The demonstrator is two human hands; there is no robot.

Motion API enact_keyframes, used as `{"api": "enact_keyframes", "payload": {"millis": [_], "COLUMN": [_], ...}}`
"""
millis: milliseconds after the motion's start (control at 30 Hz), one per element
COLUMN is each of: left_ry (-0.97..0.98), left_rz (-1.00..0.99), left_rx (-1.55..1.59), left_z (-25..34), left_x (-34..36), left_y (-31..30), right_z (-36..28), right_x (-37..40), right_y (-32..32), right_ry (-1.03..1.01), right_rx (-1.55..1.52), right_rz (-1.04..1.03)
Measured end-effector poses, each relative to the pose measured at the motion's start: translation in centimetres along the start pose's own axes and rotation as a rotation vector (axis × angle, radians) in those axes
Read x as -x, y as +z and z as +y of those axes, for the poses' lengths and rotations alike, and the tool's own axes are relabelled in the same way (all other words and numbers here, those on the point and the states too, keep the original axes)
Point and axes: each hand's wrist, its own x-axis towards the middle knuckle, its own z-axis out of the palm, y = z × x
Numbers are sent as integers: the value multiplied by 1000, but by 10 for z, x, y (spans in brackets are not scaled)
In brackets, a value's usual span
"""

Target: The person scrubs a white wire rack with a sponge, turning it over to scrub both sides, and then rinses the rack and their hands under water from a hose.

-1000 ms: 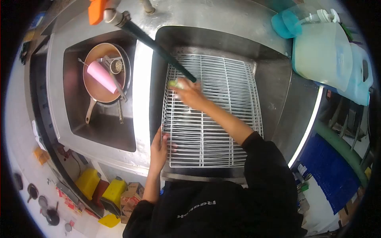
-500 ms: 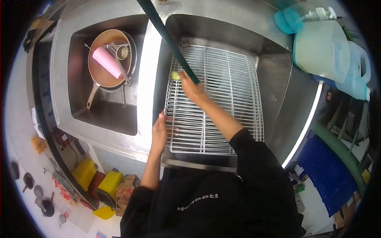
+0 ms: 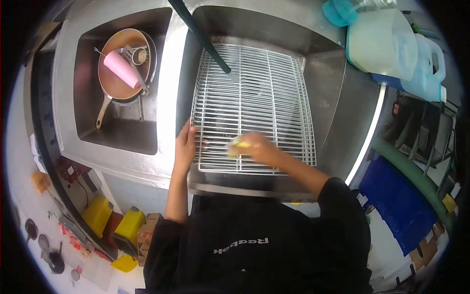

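Note:
A white wire rack [image 3: 257, 108] lies in the right-hand steel sink basin. At its left edge, near the front, my left hand [image 3: 185, 144] grips the rack's side. My right hand [image 3: 259, 147], slightly blurred, is closed around a yellow sponge [image 3: 240, 145] over the front part of the rack. The end of a dark green faucet pipe [image 3: 210, 49] hangs above the back of the rack, and a stream of water seems to fall from it.
In the left basin [image 3: 129, 139] sit a brown pan [image 3: 108, 81], a pink cup [image 3: 121, 68] and utensils. Large jugs [image 3: 382, 44] and a blue pump bottle [image 3: 339, 13] stand at the back right. Yellow containers [image 3: 129, 230] are below on the left.
My right hand has moved with the sponge from the rack's back left to its front middle. My left hand stays at the left edge. The whole view has shifted slightly.

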Motion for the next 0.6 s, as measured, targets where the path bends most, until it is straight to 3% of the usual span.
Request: {"api": "enact_keyframes", "payload": {"millis": [33,100,167,233,300,400,433,500,567,600], "left_ry": [6,18,24,32,6,73,43,-14,-5,17], "left_rz": [-5,-16,-25,-15,-8,32,24,16,2,3], "left_rx": [-7,-20,-27,-63,-63,-109,-111,-108,-144,-171], "left_z": [0,3,4,3,3,-7,-5,3,6,4], "left_x": [-1,0,0,-1,-2,-9,-8,-4,-3,-3], "left_y": [0,1,2,3,3,1,2,3,3,2], "right_z": [15,39,55,22,-10,-31,-50,-58,4,0], "right_x": [12,35,33,13,-17,-24,-19,9,70,93], "right_y": [-19,-55,-46,-38,8,55,50,12,8,-16], "right_ry": [32,-56,352,788,584,-108,-256,434,166,200], "right_rx": [29,577,170,-478,-494,194,430,-354,334,635], "right_rz": [125,264,491,531,513,460,449,36,280,350]}}
